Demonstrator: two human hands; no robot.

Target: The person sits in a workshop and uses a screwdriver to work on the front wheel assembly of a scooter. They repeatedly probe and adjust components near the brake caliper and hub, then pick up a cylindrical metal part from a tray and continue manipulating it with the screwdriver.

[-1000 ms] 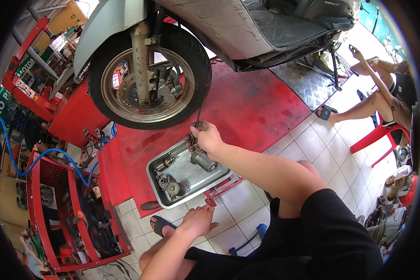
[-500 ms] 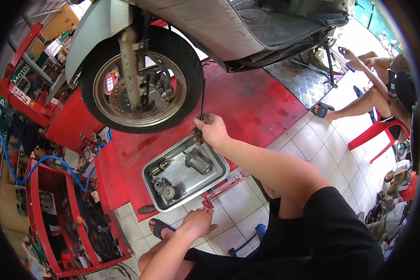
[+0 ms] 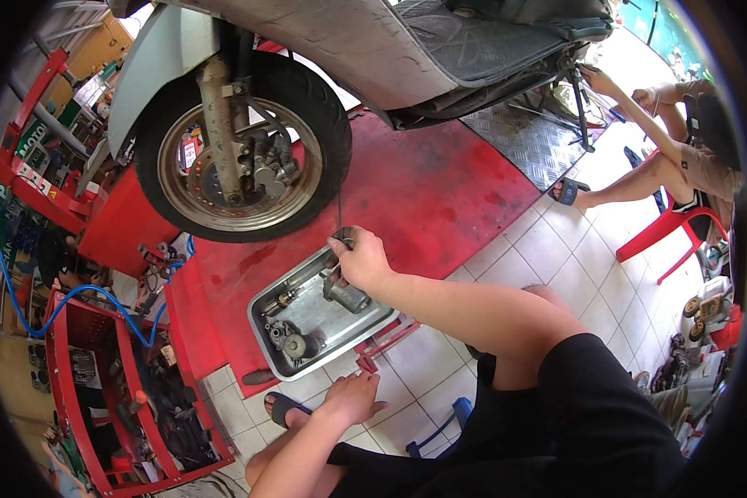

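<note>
My right hand [image 3: 362, 259] is closed around a thin dark rod [image 3: 339, 212] that points up toward the front tyre. The part inside my fist is hidden. Beneath this hand lies a metal tray [image 3: 340, 344] on the red platform. In it, a grey cylindrical motor-like part [image 3: 348, 296] sits just under my fingers. Also in the tray are a slim metal cylindrical part [image 3: 280, 300] and a grimy round-bodied part [image 3: 295, 344]. My left hand [image 3: 353, 400] hangs loosely below the tray's near edge, holding nothing visible, its thumb apart.
A scooter's front wheel [image 3: 328, 158] stands on the red platform [image 3: 423, 195] beyond the tray. On the left is a red tool cart [image 3: 83, 390] with a blue hose [image 3: 100, 290] above. A person [image 3: 681, 153] sits on a red chair [image 3: 660, 236] at right.
My right hand has moved slightly left and down with the rod, coming over the motor-like part. My left hand stays in place. The view has shifted a little.
</note>
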